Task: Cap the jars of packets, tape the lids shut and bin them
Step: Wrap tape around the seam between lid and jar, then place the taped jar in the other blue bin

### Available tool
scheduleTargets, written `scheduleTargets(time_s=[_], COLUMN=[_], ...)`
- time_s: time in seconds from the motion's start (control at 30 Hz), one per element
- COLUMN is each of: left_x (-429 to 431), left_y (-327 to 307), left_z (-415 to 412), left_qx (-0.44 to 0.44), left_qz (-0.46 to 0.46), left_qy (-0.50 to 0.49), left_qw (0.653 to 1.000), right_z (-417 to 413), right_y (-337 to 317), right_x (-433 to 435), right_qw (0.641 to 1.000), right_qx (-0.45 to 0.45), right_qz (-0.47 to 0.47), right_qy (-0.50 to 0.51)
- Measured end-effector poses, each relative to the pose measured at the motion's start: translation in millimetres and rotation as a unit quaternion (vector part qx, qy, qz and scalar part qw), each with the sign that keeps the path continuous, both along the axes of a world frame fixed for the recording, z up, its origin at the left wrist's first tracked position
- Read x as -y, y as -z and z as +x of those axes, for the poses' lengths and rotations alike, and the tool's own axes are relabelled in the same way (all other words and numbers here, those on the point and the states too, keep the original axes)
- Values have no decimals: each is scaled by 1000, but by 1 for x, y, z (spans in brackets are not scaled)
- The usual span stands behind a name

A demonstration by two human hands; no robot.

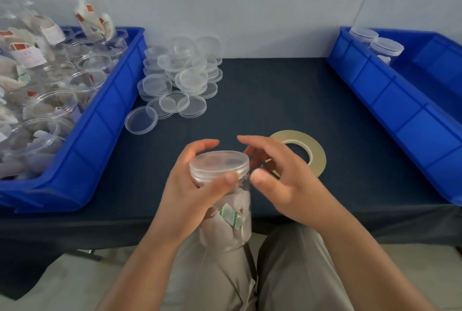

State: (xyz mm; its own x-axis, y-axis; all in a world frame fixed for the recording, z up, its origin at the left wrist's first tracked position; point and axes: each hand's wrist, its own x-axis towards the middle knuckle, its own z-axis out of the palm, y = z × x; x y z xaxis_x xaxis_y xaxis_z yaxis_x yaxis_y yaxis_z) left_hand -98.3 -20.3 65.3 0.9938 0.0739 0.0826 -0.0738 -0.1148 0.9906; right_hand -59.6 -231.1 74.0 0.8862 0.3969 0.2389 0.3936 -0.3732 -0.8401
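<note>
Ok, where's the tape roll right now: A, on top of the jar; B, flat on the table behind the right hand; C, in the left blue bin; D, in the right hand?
B: the tape roll lies flat on the table, partly hidden by the right hand; the left hand holds the jar.

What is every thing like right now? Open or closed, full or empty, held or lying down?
Held jar: capped, packets inside, gripped by the left hand.
Lid: on the held jar.
Right hand: fingers loose beside the lid, holding nothing visible.
Tape roll: flat on the table.
Loose lids: piled on the table.
Left bin: holds open jars of packets.
Right bin: holds capped jars.
</note>
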Motion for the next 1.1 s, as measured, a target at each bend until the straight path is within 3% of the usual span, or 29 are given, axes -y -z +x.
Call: scheduleTargets(time_s=[0.17, 0.4, 0.73, 0.87, 1.0, 1.1], left_x=[2, -3, 3, 12, 26, 40], left_y=[-2, 0, -3, -7, -18, -23], left_z=[-1, -1, 0, 4, 12, 23], left_qx=[-16, -26, -19, 24, 79, 99], left_qz=[-59, -45, -45, -28, 54, 43], left_qy=[61, 140, 180, 124, 33, -33], left_qw=[996, 989, 982, 992, 995, 994], right_z=[-6, -9, -13, -12, -8, -11], right_y=[-7, -11, -12, -19, -25, -25], right_x=[-10, 4, 22, 31, 44, 50], right_qw=[999, 980, 973, 967, 964, 966], right_qx=[-45, -149, -175, -189, -170, -157], right_qz=[24, 86, 108, 117, 163, 179], right_qy=[-20, -101, -102, -127, -127, -96])
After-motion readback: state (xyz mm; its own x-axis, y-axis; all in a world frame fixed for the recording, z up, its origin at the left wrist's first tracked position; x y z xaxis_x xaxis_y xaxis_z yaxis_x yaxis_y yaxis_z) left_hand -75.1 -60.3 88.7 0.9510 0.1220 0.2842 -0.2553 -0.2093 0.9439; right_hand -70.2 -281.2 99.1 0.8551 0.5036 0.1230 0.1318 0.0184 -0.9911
